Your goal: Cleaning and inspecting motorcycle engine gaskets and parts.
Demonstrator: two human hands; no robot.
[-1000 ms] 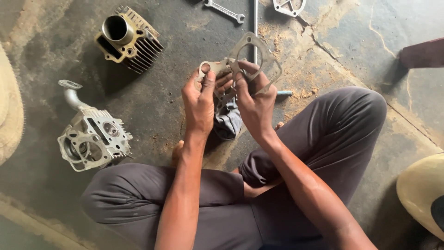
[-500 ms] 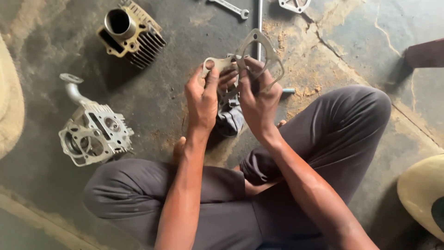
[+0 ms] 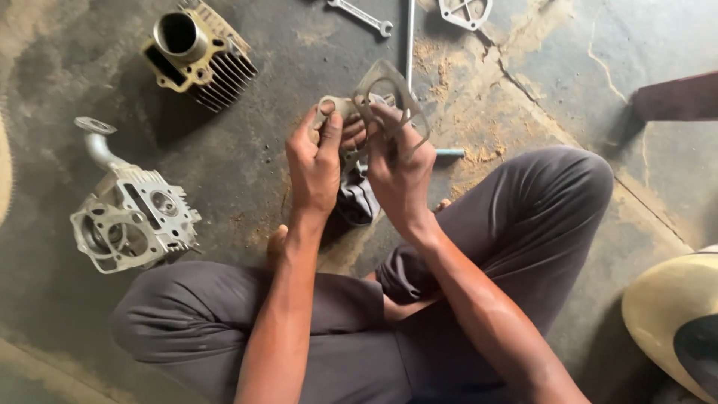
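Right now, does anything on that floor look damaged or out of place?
Yes: the concrete floor is cracked, with sandy dust along the crack. The finned cylinder and cylinder head lie loose. Both hands, left hand and right hand, hold a thin gasket.

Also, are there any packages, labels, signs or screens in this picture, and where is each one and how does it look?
None: no package, label, sign or screen shows.
Only bare metal parts lie on the concrete floor: a finned cylinder block, a cylinder head, a spanner.
The left hand and right hand hold a thin grey gasket, plain as far as can be seen.
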